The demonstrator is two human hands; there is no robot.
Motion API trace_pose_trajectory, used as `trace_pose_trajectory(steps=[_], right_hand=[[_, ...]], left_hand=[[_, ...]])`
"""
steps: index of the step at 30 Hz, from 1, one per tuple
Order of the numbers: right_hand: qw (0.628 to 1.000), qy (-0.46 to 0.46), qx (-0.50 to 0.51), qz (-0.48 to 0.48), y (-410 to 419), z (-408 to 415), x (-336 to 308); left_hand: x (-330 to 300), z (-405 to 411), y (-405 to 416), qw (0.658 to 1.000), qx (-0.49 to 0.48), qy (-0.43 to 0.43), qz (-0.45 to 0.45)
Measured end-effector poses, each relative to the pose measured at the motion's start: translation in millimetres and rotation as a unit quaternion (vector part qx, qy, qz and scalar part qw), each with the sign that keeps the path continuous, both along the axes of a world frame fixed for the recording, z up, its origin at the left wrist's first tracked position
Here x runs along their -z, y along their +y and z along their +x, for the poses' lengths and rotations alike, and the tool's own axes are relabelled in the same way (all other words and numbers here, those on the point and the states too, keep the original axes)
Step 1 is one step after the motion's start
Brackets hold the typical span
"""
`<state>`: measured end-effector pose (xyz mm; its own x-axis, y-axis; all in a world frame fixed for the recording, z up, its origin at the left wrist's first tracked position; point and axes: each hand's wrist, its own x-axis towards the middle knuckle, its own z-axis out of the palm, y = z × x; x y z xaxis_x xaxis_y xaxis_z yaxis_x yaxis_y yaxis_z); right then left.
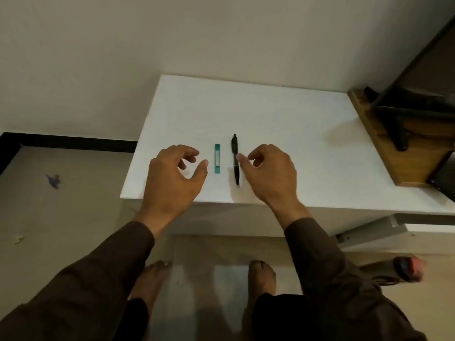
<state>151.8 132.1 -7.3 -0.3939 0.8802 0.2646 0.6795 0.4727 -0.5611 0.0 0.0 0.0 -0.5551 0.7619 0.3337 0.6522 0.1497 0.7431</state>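
A black pen (235, 157) lies lengthwise on the white table (283, 134), near its front edge. Just left of it lies a small teal rectangular case (217, 158) with a white label, parallel to the pen. My left hand (173, 175) hovers left of the teal case, fingers loosely curled, thumb pointing toward the case, holding nothing. My right hand (269, 173) hovers right of the pen, fingers loosely curled, its thumb tip close beside the pen's barrel; whether it touches the pen I cannot tell.
A wooden shelf (384, 143) with a black stand (398, 124) on it abuts the table's right side. A white drawer or rail (394, 230) juts out below right. My bare feet (261, 274) stand on the grey floor, with a blue scrap (53, 180) at left.
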Motion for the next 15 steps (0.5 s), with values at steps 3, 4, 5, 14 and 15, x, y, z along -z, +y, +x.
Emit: trace_pose_trajectory(steps=[3, 4, 5, 14, 15], right_hand=[[0.998, -0.051, 0.002, -0.026, -4, -15, 5], [0.997, -0.066, 0.004, -0.038, -9, -21, 5], [0.997, -0.068, 0.003, -0.045, -11, -23, 7], [0.993, 0.073, 0.028, -0.086, -22, -14, -12], [0.991, 0.101, 0.017, -0.083, -26, -14, -15]], left_hand=[[0, -2, -2, 1.0, -0.018, 0.006, 0.006], [-2, -1, -3, 1.0, -0.023, 0.002, 0.005], [-1, -1, -2, 1.0, -0.024, -0.003, 0.005], [-9, 2, 7, 0.991, -0.002, -0.137, 0.002], [-12, 4, 11, 0.982, 0.01, -0.188, 0.005]])
